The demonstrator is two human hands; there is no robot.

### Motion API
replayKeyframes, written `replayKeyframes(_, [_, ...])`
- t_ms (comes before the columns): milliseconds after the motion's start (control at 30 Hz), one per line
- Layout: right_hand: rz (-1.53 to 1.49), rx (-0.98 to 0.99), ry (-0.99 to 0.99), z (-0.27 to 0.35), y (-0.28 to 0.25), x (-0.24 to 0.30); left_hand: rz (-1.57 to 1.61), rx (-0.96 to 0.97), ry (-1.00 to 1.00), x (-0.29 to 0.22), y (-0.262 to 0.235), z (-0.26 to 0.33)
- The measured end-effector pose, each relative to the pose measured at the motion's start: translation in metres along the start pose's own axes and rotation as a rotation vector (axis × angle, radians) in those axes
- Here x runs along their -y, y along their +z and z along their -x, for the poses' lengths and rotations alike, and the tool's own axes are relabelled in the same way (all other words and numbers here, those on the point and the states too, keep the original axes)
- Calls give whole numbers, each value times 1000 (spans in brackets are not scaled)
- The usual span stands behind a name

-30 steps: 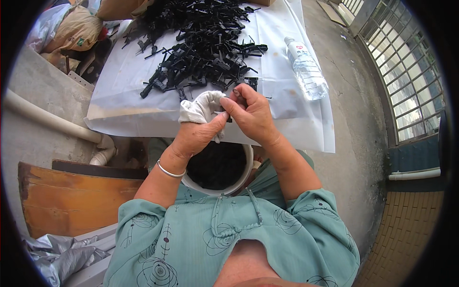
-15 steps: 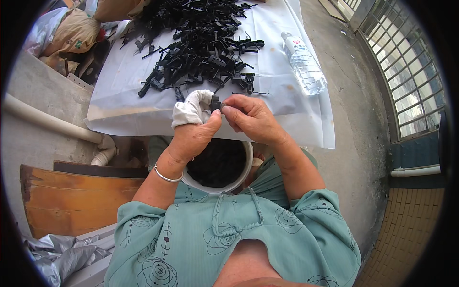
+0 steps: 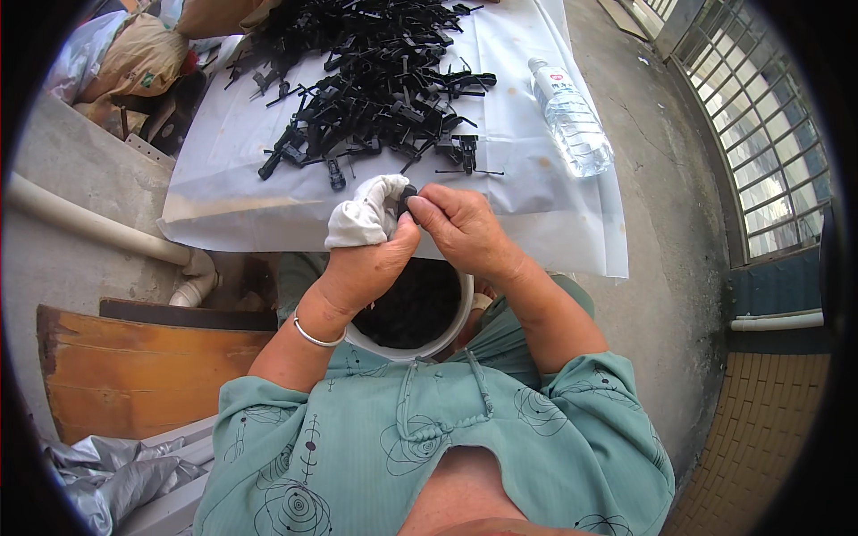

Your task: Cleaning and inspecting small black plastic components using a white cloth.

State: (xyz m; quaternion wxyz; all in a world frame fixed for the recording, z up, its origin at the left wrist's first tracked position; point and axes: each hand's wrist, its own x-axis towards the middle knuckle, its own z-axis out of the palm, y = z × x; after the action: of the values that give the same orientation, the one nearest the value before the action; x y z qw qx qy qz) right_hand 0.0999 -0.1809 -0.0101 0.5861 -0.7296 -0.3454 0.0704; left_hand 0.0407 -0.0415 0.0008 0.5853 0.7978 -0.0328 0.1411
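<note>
My left hand [image 3: 374,234], its fingers wrapped in white cloth, grips a small black plastic part [image 3: 405,200] near the table's front edge. From the other side, the bare thumb and fingers of my right hand [image 3: 462,228] pinch the same part. Much of the part is hidden between the fingers. Beyond my hands a heap of black plastic parts [image 3: 384,98] with thin prongs covers the middle of the table. One loose black piece [image 3: 336,174] lies just ahead of my left hand. Below my wrists stands a white bucket [image 3: 467,299] with dark contents.
A white plastic sheet [image 3: 572,228] covers the table. On its right side lies a clear water bottle [image 3: 572,121]. Filled bags [image 3: 134,58] sit at the far left, above a pale pipe [image 3: 98,223]. A brown board [image 3: 147,375] leans at the left; a barred window [image 3: 760,125] is at the right.
Both hands have moved slightly down and together around the black part, which is now more covered by the fingers.
</note>
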Motion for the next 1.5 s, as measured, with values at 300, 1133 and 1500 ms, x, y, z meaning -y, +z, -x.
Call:
replayKeyframes(300, [-300,-22,36,-1,15,-13,-272,-25,194,-2,-5,-2])
replayKeyframes(1133, [-62,37,-25,4,-4,-3,56,129,-20,3,-7,-5])
replayKeyframes(1500, [-62,-55,0,5,16,-8,-268,30,226,11,2,3])
